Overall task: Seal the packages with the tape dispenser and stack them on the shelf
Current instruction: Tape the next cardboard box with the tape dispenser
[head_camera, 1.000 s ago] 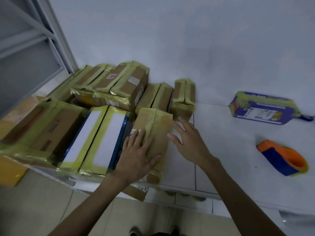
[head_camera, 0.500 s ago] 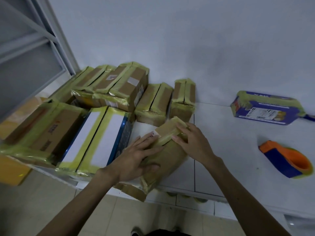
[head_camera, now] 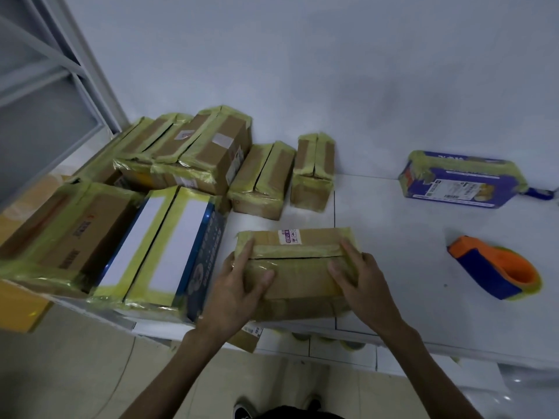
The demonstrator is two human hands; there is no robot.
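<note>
On the white tiled counter (head_camera: 408, 252), near its front edge, lies the cardboard box (head_camera: 298, 276) being handled, long side across the view, with yellowish tape over both ends and along the top seam, where a dark slit shows. A small white and pink label (head_camera: 289, 236) sits on its far side. The left hand (head_camera: 236, 285) grips the left end, forefinger stretched along the top edge and thumb pressed on the near flap; the right hand (head_camera: 363, 285) grips the right end in the same way, fingers curled over the end. Just left of it, close but apart from it, stands a blue box with white top panels (head_camera: 163, 246), and beyond that a large brown box (head_camera: 72, 231), both banded in yellow tape. Behind them a pile of taped brown boxes (head_camera: 193, 152) leans toward the wall (head_camera: 302, 71), with two smaller taped boxes (head_camera: 263, 179) (head_camera: 313, 170) beside it, well behind the held one. To the right the counter is bare as far as the orange and blue tape dispenser (head_camera: 496, 272), lying on its side well apart from the hands. A taped blue package (head_camera: 462, 182) lies farther back by the wall. A grey metal frame (head_camera: 45, 71) rises at the upper left. Every box is closed, so what is inside cannot be told.
</note>
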